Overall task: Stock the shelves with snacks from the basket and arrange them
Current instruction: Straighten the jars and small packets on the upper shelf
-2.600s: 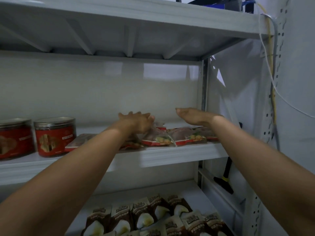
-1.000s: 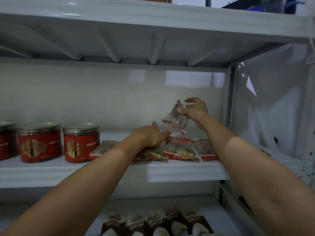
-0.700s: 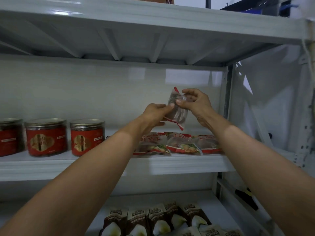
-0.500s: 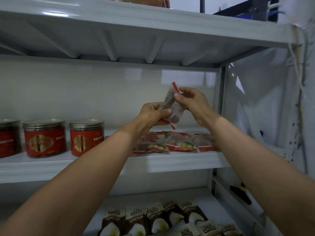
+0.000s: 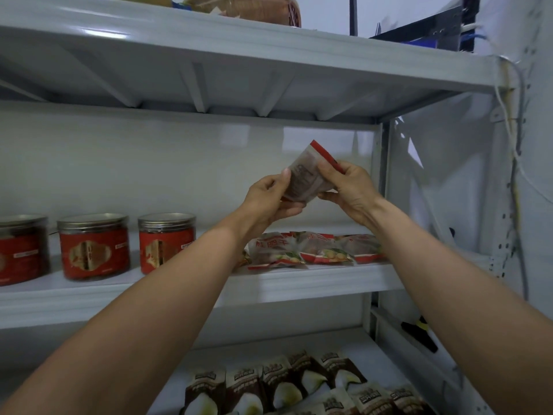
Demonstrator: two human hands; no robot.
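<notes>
Head view.
- Snack packet (image 5: pixel 305 178): translucent with a red edge, held tilted in the air above the middle shelf (image 5: pixel 299 283), in front of the back wall.
- Left hand (image 5: pixel 266 202): pinches the packet's left side, thumb in front.
- Right hand (image 5: pixel 350 190): grips the packet's right side near the red edge.
- Flat packets (image 5: pixel 314 250): a row lying on the middle shelf below the hands.
- Red jars (image 5: pixel 94 247): upright, at the left of the same shelf.
- Brown-and-white packs (image 5: pixel 284 381): on the lower shelf.
- Basket (image 5: pixel 263 9): on the top shelf.

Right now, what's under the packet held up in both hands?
Red-edged packets lie flat in a row on the middle shelf, below the held packet. The left forearm covers the row's left end, so their count is unclear.
</notes>
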